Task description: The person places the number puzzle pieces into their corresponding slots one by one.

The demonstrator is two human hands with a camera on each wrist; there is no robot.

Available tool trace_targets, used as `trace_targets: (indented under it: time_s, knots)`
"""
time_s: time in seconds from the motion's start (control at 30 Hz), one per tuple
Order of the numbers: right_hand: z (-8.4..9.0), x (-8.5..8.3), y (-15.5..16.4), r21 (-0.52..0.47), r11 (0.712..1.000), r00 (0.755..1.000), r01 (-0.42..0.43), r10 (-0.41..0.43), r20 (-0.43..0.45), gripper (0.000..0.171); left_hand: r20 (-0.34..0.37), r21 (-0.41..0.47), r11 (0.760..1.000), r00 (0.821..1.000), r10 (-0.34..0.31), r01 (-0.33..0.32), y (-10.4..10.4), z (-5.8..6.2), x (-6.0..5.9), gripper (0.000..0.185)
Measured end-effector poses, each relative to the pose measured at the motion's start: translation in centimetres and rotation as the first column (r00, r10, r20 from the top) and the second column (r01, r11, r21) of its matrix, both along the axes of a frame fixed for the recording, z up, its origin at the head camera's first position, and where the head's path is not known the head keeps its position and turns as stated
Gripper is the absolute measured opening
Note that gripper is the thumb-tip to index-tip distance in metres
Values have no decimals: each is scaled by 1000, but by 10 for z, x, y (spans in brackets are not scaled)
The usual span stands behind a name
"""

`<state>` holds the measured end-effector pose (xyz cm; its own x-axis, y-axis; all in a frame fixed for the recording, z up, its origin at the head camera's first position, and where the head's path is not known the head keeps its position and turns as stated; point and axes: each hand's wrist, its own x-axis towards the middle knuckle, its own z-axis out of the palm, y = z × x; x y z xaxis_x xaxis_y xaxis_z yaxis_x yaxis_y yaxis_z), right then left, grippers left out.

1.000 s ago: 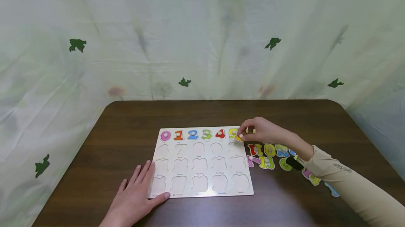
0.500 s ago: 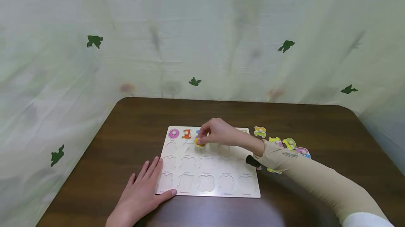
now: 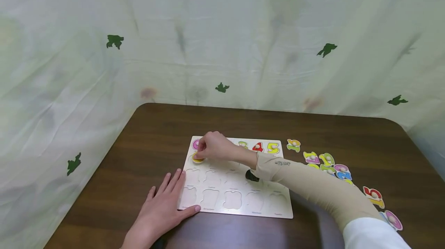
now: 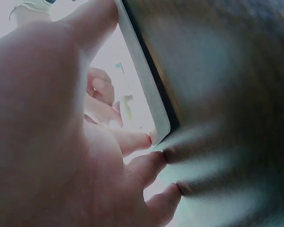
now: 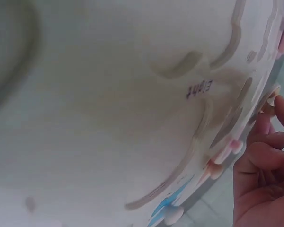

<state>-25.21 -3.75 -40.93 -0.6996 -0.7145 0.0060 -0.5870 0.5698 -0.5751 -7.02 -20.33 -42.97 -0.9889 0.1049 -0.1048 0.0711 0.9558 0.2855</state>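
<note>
A white number puzzle board [image 3: 221, 199] lies on the table. Over the left end of its second row of recesses, my right hand [image 3: 215, 146] pinches a yellow number puzzle piece [image 3: 197, 160] between thumb and fingers. In the right wrist view the same piece [image 5: 274, 92] shows edge-on at the fingertips, close over the board; its digit is hidden. My left hand [image 3: 161, 207] rests at the board's lower left corner, fingers spread and straight. Seen from the left wrist, the thumb lies along the board's edge [image 4: 143, 71] and fingertips reach the table.
Pieces 4 [image 3: 257, 147] and 5 [image 3: 273, 148] sit in the top row; my right hand covers part of that row. Several loose number pieces [image 3: 326, 159] lie right of the board, some partly behind the sleeve [image 3: 306, 177]. A patterned curtain [image 3: 194, 40] hangs behind the table.
My right hand has carried the yellow piece leftward from the board's upper right, across to the left end of the second row. The left hand stays at the corner; the head view has shifted slightly.
</note>
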Motion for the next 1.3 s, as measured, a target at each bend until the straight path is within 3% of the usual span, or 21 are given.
trace_targets:
  time_s: [0.13,0.4,0.8,1.07,1.3]
  knots:
    - [-3,0,-6,6,1000,1000,-18,18,2,24,0,2,1000,1000,1,-1,1,0,0,106]
    - [-8,-1,-8,-35,992,992,-117,119,45,6,23,-9,1000,1000,10,-10,0,1,-1,107]
    - [0,-5,-2,-26,988,986,-151,153,59,12,17,-9,1000,1000,7,-7,0,2,0,105]
    - [25,-11,52,-146,979,982,-144,160,103,18,22,-20,1000,1000,1,-1,4,0,-2,108]
    - [50,1,121,-198,977,985,-79,107,133,18,39,-26,1000,999,8,-7,3,-1,-1,111]
